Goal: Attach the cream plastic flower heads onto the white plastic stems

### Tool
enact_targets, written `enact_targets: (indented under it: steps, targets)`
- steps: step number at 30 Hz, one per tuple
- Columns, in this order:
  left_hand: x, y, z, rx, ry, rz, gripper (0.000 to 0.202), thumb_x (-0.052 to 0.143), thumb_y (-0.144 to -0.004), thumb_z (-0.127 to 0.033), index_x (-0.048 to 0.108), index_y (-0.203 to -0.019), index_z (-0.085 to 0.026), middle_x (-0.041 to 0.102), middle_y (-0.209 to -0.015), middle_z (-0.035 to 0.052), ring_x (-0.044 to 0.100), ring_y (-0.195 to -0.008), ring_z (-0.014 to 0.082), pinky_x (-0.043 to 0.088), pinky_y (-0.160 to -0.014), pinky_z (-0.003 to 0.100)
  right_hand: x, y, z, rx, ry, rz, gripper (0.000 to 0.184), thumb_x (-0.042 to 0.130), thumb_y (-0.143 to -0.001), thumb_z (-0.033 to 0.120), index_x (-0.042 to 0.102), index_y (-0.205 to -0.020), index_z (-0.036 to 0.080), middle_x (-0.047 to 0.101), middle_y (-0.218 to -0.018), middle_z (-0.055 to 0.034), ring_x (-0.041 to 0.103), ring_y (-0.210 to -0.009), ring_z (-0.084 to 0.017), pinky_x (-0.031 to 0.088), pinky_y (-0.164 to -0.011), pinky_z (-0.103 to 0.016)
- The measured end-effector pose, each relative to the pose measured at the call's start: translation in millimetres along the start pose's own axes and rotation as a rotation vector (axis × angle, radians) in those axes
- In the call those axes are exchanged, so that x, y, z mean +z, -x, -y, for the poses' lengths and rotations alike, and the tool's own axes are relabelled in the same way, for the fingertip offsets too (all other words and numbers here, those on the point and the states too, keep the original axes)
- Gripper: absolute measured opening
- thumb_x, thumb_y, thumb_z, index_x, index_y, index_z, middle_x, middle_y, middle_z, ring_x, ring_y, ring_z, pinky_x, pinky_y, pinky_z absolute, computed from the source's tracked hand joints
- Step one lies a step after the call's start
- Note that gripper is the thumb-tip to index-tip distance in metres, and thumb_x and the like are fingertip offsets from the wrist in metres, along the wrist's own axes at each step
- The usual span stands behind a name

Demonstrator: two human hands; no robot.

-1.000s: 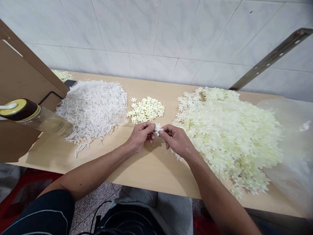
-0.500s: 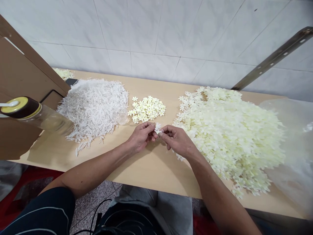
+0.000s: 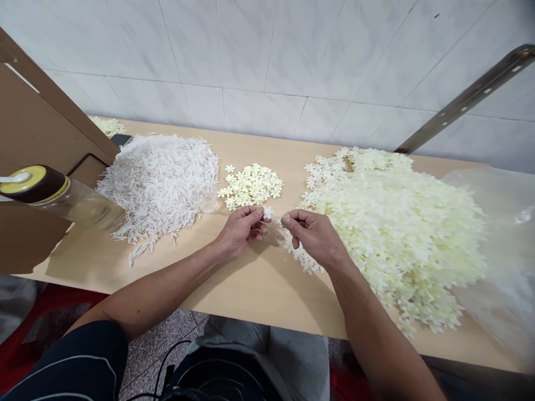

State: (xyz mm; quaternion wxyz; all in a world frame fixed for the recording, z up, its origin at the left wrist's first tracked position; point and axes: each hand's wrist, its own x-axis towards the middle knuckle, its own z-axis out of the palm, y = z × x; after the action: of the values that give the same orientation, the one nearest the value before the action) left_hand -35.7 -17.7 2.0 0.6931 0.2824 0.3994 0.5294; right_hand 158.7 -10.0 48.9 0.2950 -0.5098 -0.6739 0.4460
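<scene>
Pinching a small white star-shaped flower (image 3: 268,212) between thumb and forefinger, our bare left hand (image 3: 241,233) holds its open petals towards us. The flower sits at those fingertips, to the left of our bare right hand (image 3: 314,235), with a narrow gap between it and the right fingertips. The left hand is the nearer, being in contact. We make out no long axis; any stem is hidden. Our right thumb and forefinger are close together, but we cannot tell whether they meet or grip something thin. Just beyond the left hand lies a small cluster of pale yellow-centred flowers (image 3: 253,187); beside the right hand spreads a large heap of creamy pale-green flowers (image 3: 405,223), on a light wood-coloured tabletop (image 3: 259,289).
</scene>
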Motion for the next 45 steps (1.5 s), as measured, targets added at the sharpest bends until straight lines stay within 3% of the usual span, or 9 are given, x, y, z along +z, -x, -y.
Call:
enact_targets:
  steps: [6, 12, 20, 24, 27, 31, 36, 42, 45]
  targets:
    - [0.6, 0.2, -0.4, -0.014, 0.004, 0.022, 0.037, 0.083, -0.075, -0.044, 0.060, -0.083, -0.016, 0.068, -0.084, 0.0038, 0.059, -0.057, 0.0085, 0.042, -0.046, 0.020, -2.9, -0.2, -4.3, -0.004, -0.097, 0.076, 0.049, 0.058, -0.091, 0.066, 0.057, -0.077, 0.019, 0.052, -0.062, 0.0021, 0.051, -0.047, -0.011, 0.033, -0.048, -0.025]
    - [1.5, 1.9, -0.7, -0.010, 0.003, 0.033, 0.038, 0.082, -0.075, -0.044, 0.059, -0.083, -0.016, 0.066, -0.083, 0.0027, 0.059, -0.057, 0.0081, 0.042, -0.046, 0.020, -0.1, 0.6, -1.4, -0.019, -0.102, 0.011, 0.054, 0.051, -0.095, 0.066, 0.038, -0.067, 0.022, 0.036, -0.055, 0.0056, 0.046, -0.044, -0.010, 0.031, -0.048, -0.025]
    - [0.7, 3.0, 0.3, 0.003, -0.043, 0.061, 0.040, 0.082, -0.074, -0.048, 0.061, -0.084, -0.016, 0.068, -0.087, 0.0051, 0.059, -0.057, 0.0086, 0.042, -0.046, 0.020, -1.0, -0.4, -8.6, -0.018, -0.042, -0.009, 0.057, 0.054, -0.091, 0.070, 0.043, -0.064, 0.021, 0.043, -0.055, 0.0026, 0.041, -0.047, -0.011, 0.030, -0.048, -0.027]
    - [1.5, 3.5, 0.5, 0.022, -0.074, 0.043, 0.039, 0.081, -0.077, -0.048, 0.062, -0.085, -0.015, 0.069, -0.087, 0.0053, 0.059, -0.057, 0.0084, 0.042, -0.047, 0.020, -4.1, 0.8, -7.8, 0.005, 0.018, -0.049, 0.055, 0.053, -0.092, 0.070, 0.054, -0.067, 0.020, 0.045, -0.052, 0.0023, 0.039, -0.046, -0.011, 0.029, -0.047, -0.027]
    - [2.7, 4.9, 0.5, 0.040, -0.116, 0.031, 0.037, 0.079, -0.079, -0.047, 0.062, -0.086, -0.014, 0.070, -0.087, 0.0056, 0.059, -0.057, 0.0083, 0.043, -0.048, 0.020, -15.2, 2.8, -1.7, -0.013, 0.143, -0.060, 0.056, 0.051, -0.093, 0.068, 0.059, -0.067, 0.019, 0.043, -0.048, 0.0029, 0.040, -0.047, -0.012, 0.031, -0.050, -0.027]
    - [6.3, 10.2, 3.4, 0.052, -0.200, 0.043, 0.037, 0.078, -0.079, -0.047, 0.063, -0.086, -0.014, 0.071, -0.085, 0.0059, 0.058, -0.054, 0.0079, 0.044, -0.047, 0.021, -45.8, 7.8, 5.2, -0.067, 0.399, 0.012, 0.056, 0.052, -0.094, 0.063, 0.056, -0.059, 0.019, 0.046, -0.051, 0.0020, 0.043, -0.051, -0.012, 0.032, -0.054, -0.028]
    - [21.8, 20.5, 16.9, 0.037, -0.380, 0.129, 0.036, 0.074, -0.083, -0.048, 0.064, -0.087, -0.014, 0.071, -0.078, 0.0054, 0.054, -0.047, 0.0074, 0.042, -0.041, 0.020, -80.2, 17.9, 4.7, -0.033, 0.569, -0.016, 0.054, 0.052, -0.093, 0.062, 0.062, -0.060, 0.020, 0.051, -0.054, 0.0013, 0.049, -0.055, -0.015, 0.035, -0.056, -0.028]
    - [60.9, 12.7, 37.6, -0.020, -0.460, 0.294, 0.027, 0.069, -0.086, -0.039, 0.063, -0.090, -0.013, 0.071, -0.081, 0.0063, 0.063, -0.048, 0.0108, 0.050, -0.042, 0.023, -90.0, 24.9, 4.6, -0.040, 0.590, -0.087, 0.057, 0.051, -0.093, 0.059, 0.049, -0.052, 0.020, 0.035, -0.052, 0.0028, 0.035, -0.052, -0.011, 0.028, -0.053, -0.028]
    - [78.6, 4.8, 39.6, 0.017, -0.568, 0.278, 0.025, 0.068, -0.087, -0.037, 0.064, -0.096, -0.014, 0.072, -0.087, 0.0066, 0.062, -0.047, 0.0103, 0.048, -0.040, 0.022, -95.1, 27.5, 3.8, -0.030, 0.582, -0.143, 0.055, 0.052, -0.094, 0.058, 0.051, -0.054, 0.019, 0.030, -0.052, 0.0033, 0.031, -0.052, -0.011, 0.025, -0.052, -0.028]
